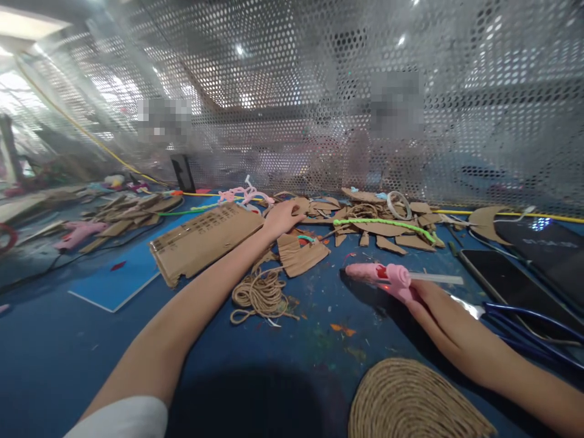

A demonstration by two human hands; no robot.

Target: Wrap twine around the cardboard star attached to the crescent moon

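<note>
My right hand (435, 310) is wrapped around the handle of a pink hot glue gun (396, 277). Its dark nozzle points left, and a clear glue stick (438, 278) sticks out of its back end. My left hand (280, 219) reaches far forward to a heap of cardboard scraps (323, 210), fingers slightly bent and apart; whether they touch a scrap cannot be made out. Below my left wrist lie a corrugated cardboard piece (303, 257) and a loose coil of jute twine (262, 295). At the front edge rests a rounded panel covered with twine rows (410, 401).
Left of centre, a large cardboard piece (210, 237) overlaps a blue sheet (118, 283). Blue-handled scissors (524, 316) and a phone (515, 283) lie at right. Another pink glue gun (81, 233) sits among scraps at left. A perforated metal screen (292, 109) closes off the back.
</note>
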